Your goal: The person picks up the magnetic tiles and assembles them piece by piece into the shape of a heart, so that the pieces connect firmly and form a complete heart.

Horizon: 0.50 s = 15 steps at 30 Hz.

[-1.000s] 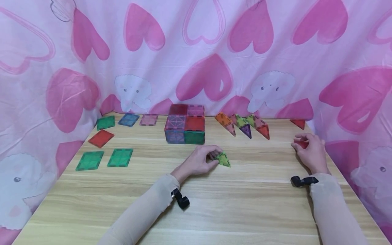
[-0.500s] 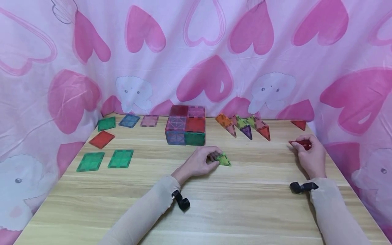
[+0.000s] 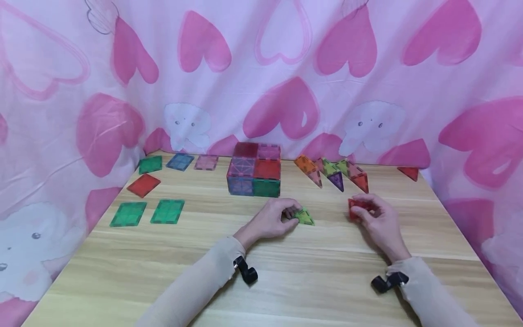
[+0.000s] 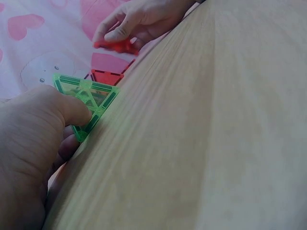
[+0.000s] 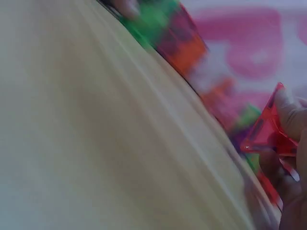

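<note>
My left hand (image 3: 273, 219) pinches a yellow-green triangular magnetic tile (image 3: 305, 217) between thumb and fingers, low over the table in front of the box. The left wrist view shows the green triangle (image 4: 88, 100) tilted up, the thumb across its face. To the right, my right hand (image 3: 377, 218) holds a red triangular magnetic tile (image 3: 356, 209), raised above the table. In the right wrist view the red triangle (image 5: 270, 129) sits between thumb and fingertips, partly covered by them. A gap separates the two held tiles.
A box of coloured magnetic tiles (image 3: 254, 170) stands at the back middle. Several small triangles (image 3: 332, 173) lie right of it, another red triangle (image 3: 408, 173) at the far right. Square tiles (image 3: 167, 211) lie on the left. A pink curtain (image 3: 261, 68) hangs behind the table (image 3: 310, 281).
My right hand has lifted the red triangle from the right side and carried it left, toward the left hand. The left hand keeps its hold on the yellow-green triangle. The head view has shifted slightly.
</note>
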Each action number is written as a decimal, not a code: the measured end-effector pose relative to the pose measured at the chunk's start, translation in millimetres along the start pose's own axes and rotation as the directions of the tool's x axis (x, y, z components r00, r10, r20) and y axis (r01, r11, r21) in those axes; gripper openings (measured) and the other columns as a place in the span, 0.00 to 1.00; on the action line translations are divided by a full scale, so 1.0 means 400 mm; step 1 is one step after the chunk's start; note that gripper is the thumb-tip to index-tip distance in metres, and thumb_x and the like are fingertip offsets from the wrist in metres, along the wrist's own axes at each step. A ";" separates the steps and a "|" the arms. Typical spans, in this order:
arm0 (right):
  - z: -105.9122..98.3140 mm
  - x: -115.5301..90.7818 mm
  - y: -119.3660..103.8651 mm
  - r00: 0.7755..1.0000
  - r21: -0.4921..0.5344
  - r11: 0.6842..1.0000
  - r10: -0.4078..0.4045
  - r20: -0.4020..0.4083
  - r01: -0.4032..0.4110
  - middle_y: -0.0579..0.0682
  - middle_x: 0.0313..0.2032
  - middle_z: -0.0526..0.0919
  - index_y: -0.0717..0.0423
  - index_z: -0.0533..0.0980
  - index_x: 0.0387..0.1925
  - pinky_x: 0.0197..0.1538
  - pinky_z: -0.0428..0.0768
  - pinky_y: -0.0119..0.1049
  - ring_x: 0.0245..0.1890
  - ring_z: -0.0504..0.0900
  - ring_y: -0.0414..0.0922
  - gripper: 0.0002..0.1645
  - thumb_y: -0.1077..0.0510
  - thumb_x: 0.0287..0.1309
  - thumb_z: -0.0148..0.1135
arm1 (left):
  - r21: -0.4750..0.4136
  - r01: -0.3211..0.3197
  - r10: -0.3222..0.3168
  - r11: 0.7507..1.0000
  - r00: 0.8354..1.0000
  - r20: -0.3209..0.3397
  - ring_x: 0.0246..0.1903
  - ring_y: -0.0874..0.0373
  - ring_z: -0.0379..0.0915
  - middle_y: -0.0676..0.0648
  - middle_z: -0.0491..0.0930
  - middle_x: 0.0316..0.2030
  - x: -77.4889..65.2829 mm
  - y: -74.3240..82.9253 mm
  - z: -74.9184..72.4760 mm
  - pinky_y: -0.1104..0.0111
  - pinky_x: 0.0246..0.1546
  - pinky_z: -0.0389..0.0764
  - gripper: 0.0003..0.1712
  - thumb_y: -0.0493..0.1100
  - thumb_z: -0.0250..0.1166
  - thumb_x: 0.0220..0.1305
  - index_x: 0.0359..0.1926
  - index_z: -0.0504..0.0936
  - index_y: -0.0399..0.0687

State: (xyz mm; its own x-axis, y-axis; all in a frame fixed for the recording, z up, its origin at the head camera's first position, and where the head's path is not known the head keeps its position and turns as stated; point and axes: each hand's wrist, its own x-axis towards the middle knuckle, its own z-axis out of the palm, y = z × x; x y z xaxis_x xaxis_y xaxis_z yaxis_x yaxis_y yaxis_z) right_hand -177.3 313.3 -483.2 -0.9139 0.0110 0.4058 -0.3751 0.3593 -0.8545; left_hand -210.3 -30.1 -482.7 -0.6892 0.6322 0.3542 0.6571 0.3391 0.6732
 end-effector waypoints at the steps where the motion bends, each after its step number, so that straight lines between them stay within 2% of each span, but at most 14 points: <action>1: 0.015 -0.008 -0.009 0.999 0.022 1.000 -0.011 0.041 0.010 0.40 0.52 0.89 0.67 0.83 0.61 0.43 0.87 0.25 0.45 0.86 0.35 0.21 0.73 0.69 0.72 | -0.003 0.001 -0.001 1.000 1.000 0.000 0.40 0.65 0.82 0.51 0.89 0.43 0.001 0.001 0.002 0.73 0.45 0.85 0.13 0.35 0.75 0.70 0.54 0.88 0.45; 6: 0.077 -0.037 -0.044 0.983 0.111 0.994 -0.036 0.181 0.016 0.52 0.57 0.86 0.64 0.82 0.63 0.52 0.86 0.25 0.51 0.85 0.39 0.22 0.73 0.70 0.71 | -0.018 0.013 -0.013 1.000 1.000 0.004 0.40 0.65 0.82 0.51 0.88 0.43 0.004 0.006 0.005 0.73 0.45 0.85 0.14 0.35 0.75 0.70 0.54 0.88 0.45; 9: 0.103 -0.049 -0.058 0.973 0.151 0.989 -0.035 0.227 0.000 0.56 0.56 0.85 0.65 0.81 0.63 0.51 0.86 0.26 0.51 0.85 0.40 0.21 0.73 0.71 0.70 | -0.021 0.020 -0.020 1.000 1.000 0.013 0.41 0.64 0.82 0.51 0.89 0.44 0.004 0.006 0.005 0.72 0.46 0.86 0.14 0.35 0.75 0.70 0.55 0.88 0.45; 15: 0.129 -0.053 -0.071 0.956 0.176 0.984 -0.024 0.294 -0.030 0.60 0.59 0.86 0.63 0.81 0.63 0.59 0.86 0.29 0.56 0.88 0.40 0.21 0.72 0.72 0.70 | -0.016 0.026 -0.026 1.000 1.000 0.006 0.41 0.64 0.83 0.51 0.89 0.43 0.004 0.005 -0.001 0.72 0.46 0.86 0.14 0.35 0.75 0.70 0.54 0.88 0.45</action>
State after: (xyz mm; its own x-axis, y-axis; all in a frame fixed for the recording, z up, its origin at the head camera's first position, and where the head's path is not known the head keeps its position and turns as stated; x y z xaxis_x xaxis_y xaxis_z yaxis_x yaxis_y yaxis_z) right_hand -155.2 254.8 -484.1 -0.9100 -0.2722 0.3127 -0.3693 0.1892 -0.9099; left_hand -210.4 -28.6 -480.6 -0.7043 0.6270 0.3328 0.6340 0.3446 0.6924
